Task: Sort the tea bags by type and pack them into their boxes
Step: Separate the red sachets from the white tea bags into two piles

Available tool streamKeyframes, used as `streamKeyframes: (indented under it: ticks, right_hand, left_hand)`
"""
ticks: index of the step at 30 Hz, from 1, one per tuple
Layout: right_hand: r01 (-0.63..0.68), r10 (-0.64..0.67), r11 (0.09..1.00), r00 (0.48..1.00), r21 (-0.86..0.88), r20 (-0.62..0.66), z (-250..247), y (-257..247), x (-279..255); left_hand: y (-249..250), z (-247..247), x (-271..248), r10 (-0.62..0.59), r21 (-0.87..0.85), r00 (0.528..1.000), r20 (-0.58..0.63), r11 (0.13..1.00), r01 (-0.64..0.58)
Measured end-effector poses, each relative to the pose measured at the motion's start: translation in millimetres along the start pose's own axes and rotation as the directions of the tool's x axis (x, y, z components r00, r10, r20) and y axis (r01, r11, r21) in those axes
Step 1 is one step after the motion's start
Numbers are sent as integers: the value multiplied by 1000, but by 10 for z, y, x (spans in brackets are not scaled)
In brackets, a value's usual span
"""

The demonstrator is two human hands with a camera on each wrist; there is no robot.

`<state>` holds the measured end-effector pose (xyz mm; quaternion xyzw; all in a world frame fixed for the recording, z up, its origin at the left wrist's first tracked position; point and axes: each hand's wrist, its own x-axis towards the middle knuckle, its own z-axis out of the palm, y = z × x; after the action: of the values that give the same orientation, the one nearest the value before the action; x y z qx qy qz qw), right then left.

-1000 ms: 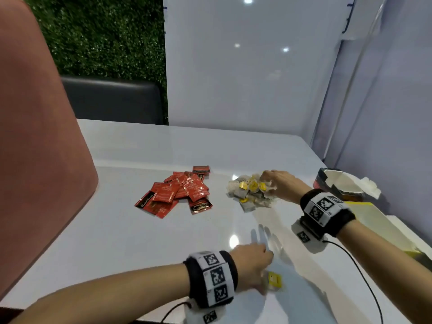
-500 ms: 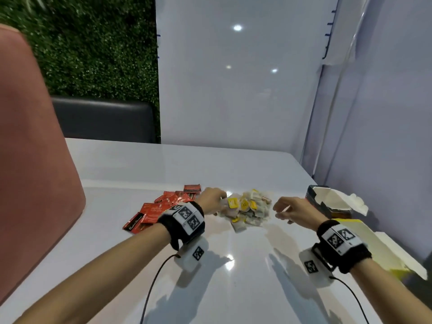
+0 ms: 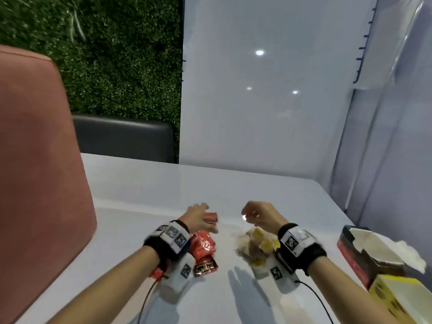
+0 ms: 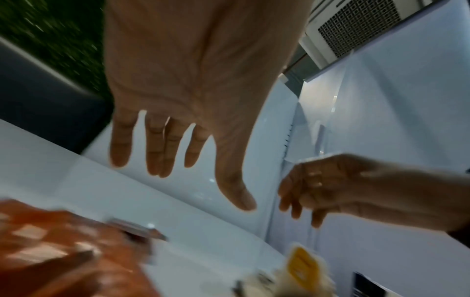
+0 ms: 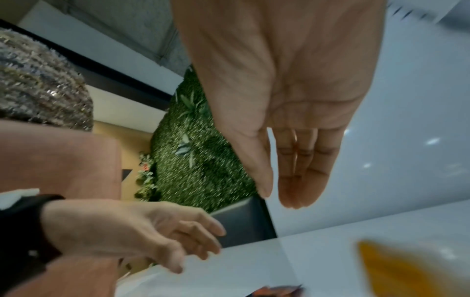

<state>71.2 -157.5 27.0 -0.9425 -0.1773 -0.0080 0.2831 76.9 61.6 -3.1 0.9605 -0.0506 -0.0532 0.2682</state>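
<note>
Red foil tea bags [image 3: 203,250] lie in a heap on the white table [image 3: 140,206]. To their right is a pile of pale tea bags with yellow tags [image 3: 257,247]. My left hand [image 3: 198,212] hovers over the far end of the red heap, fingers spread and straight, holding nothing [image 4: 218,178]. My right hand [image 3: 253,212] hangs above the yellow-tag pile, also holding nothing, its fingers straight and together in the right wrist view [image 5: 278,195]. Both wrist views are blurred; they show red bags [image 4: 50,251] and a yellow tag [image 5: 396,267] below the hands.
At the right edge of the table stand an open red box with a white lining [image 3: 364,251] and a yellow box [image 3: 397,298]. A pink chair back [image 3: 39,171] rises at the left, and a dark seat [image 3: 124,136] stands beyond the table's far edge.
My left hand brought a yellow-tag bag from the table's front to the pale pile, let it go and now hovers over the red heap. My right hand lifted off the pale pile.
</note>
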Motion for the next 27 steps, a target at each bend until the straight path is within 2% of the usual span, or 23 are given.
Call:
streamKeyframes:
  ticks: [3, 6, 8, 10, 13, 17, 22, 27]
  right_hand:
    - [41, -29, 998, 978, -52, 207, 377, -297, 365]
    - [103, 6, 963, 916, -249, 400, 782, -487, 728]
    - [144, 68, 897, 890, -418, 451, 1023, -455, 956]
    - [183, 101, 826, 882, -533, 460, 1184, -363, 1169]
    - [249, 94, 794, 851, -555, 517, 1286, -269, 1410]
    - [335, 74, 745, 817, -576, 572, 1279, -400, 1319]
    - [339, 90, 752, 796, -565, 598, 1286, -598, 1021]
    - [321, 140, 746, 781, -583, 609, 1353, -740, 673]
  left_hand:
    - [-670, -331, -134, -217, 256, 963, 162, 951, 172]
    - [-1031, -411, -269, -320, 376, 902, 290, 905, 199]
    - [-1080, -323, -360, -316, 354, 882, 351, 916, 188]
    - [-1075, -164, -392, -277, 347, 889, 365, 926, 146]
    - [-1066, 36, -341, -224, 363, 907, 358, 928, 86]
    - [-1039, 95, -241, -249, 430, 909, 335, 898, 87]
    - [-1010, 105, -200, -250, 470, 887, 389, 882, 43]
    - [-867, 121, -354, -212, 481, 898, 387, 877, 0]
